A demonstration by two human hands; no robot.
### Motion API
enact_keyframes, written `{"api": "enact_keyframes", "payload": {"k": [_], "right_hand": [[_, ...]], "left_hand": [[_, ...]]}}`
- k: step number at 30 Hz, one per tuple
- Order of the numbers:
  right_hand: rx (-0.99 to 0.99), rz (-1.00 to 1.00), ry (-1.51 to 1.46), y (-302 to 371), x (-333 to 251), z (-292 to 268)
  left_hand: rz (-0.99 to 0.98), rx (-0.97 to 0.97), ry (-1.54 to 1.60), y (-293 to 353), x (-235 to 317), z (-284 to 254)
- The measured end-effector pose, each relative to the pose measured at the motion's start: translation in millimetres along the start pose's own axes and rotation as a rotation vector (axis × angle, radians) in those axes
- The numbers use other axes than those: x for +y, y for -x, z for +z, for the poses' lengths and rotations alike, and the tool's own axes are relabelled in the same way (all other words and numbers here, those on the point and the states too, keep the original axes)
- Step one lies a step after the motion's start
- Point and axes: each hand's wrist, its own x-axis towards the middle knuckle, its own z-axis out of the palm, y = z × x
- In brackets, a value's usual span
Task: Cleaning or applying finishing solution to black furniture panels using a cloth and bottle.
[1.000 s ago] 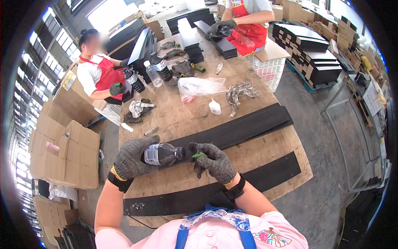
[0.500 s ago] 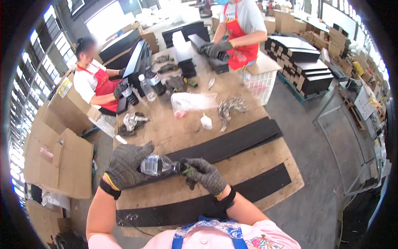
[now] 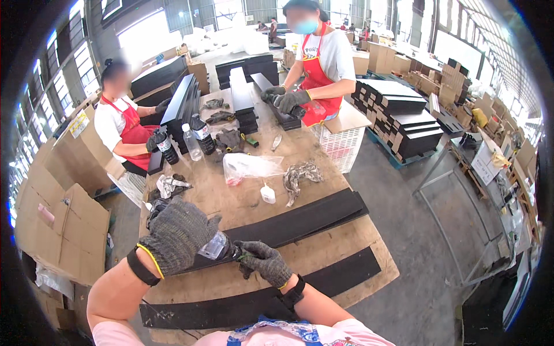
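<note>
My left hand (image 3: 182,235), in a grey knitted glove with a yellow cuff, is closed around a clear plastic bottle (image 3: 213,247). The bottle lies tilted, its dark neck end pointing right. At that end my right hand (image 3: 265,263), in a matching glove, has its fingers closed; a bit of green shows at the fingertips, too small to make out. Beneath both hands lies a stack of long black boards (image 3: 288,218). Closer to me, a single black strip (image 3: 329,279) rests on the wooden table (image 3: 346,242).
Rags (image 3: 301,179), a plastic bag (image 3: 251,167), a small white bottle (image 3: 268,194) and bottles (image 3: 192,143) lie or stand farther up the table. Two co-workers in red aprons (image 3: 318,86) work at the far side and left beside black boards (image 3: 242,98). Cardboard boxes (image 3: 75,230) stand left.
The view has tilted up and shifted, so the table sits further left. My left hand has rolled over the bottle, covering more of it; both hands stay at the bottle.
</note>
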Motion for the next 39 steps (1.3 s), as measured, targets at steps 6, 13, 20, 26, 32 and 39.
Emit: {"api": "enact_keyframes", "payload": {"k": [6,13,20,26,32,39], "right_hand": [[-0.019,0.003,-0.045,-1,1,-5],[-0.015,0.02,-0.07,-3,9,-7],[0.004,0.008,-0.046,1,7,-8],[-0.026,-0.004,-0.033,0,0,-2],[0.01,-0.041,-0.088,0,2,-1],[0.066,-0.093,-0.097,0,-20,-1]], "left_hand": [[0.035,0.052,-0.063,-10,6,-9],[0.077,0.056,-0.059,-23,14,-11],[0.103,0.142,-0.054,-21,17,-21],[0.098,0.064,-0.081,-20,14,-32],[0.168,0.299,0.049,-4,-12,-21],[0.059,0.418,0.586,14,-35,46]]}}
